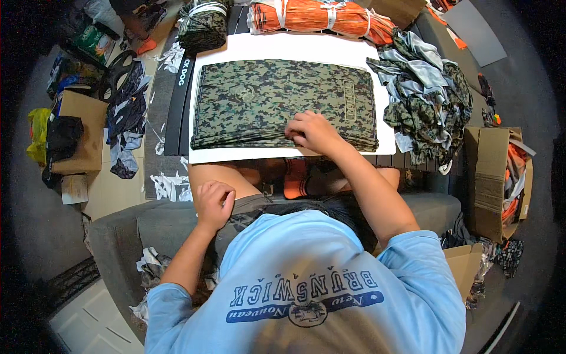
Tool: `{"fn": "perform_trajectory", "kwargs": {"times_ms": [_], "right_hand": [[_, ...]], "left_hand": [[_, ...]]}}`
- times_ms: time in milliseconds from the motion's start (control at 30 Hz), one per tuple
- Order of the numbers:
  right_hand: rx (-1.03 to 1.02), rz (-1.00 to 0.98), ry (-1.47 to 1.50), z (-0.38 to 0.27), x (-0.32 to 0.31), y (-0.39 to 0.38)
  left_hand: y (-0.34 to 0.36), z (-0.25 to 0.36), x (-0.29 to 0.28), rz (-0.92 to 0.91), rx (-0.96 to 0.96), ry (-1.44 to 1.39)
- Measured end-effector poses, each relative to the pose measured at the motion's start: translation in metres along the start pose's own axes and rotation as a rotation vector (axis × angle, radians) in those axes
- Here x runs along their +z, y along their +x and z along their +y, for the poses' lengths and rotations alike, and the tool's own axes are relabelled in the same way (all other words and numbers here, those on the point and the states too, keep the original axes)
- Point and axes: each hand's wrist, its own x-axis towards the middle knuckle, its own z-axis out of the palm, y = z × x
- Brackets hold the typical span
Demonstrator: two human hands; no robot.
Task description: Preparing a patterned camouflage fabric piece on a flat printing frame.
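Note:
A neat, flat stack of camouflage fabric pieces [283, 94], with a round emblem and a framed panel pressed into the top one, lies on a white board [203, 53] before me. At the stack's near edge, where the layers fan out slightly, my right hand [312, 131] has its fingers bent and closed on the cloth. How many layers it pinches cannot be seen. Lower down, my left hand [214, 203] rests over my left thigh, fingers curled in and holding nothing.
Beyond the board lie a tied camouflage bundle [203, 26] and a tied orange bundle [321, 16]. A loose heap of camouflage cloth [427, 97] borders the board's right side. Open cardboard boxes [492, 177] stand at right; another box [85, 130] is at left. White scraps [171, 186] lie about.

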Motion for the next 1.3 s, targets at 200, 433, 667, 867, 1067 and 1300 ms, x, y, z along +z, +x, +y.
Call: {"fn": "perform_trajectory", "kwargs": {"times_ms": [200,433,667,867,1067,1300], "right_hand": [[-0.057,-0.039,-0.004,-0.003,-0.008,-0.003],[-0.051,-0.036,-0.034,-0.003,-0.009,-0.002],[0.016,-0.042,0.032,-0.003,-0.006,0.001],[0.053,-0.004,0.089,0.001,0.001,0.002],[-0.016,-0.043,0.049,0.004,-0.002,-0.001],[-0.056,-0.025,-0.018,-0.009,-0.01,-0.003]], "left_hand": [[0.0,-0.001,0.001,0.002,0.006,0.005],[0.002,0.001,0.001,0.004,0.019,0.008],[0.0,-0.002,0.001,-0.017,0.002,0.012],[0.001,-0.002,0.001,-0.012,0.005,0.019],[0.002,-0.001,0.001,-0.009,0.006,0.018],[0.002,0.0,0.0,-0.002,0.006,0.009]]}}
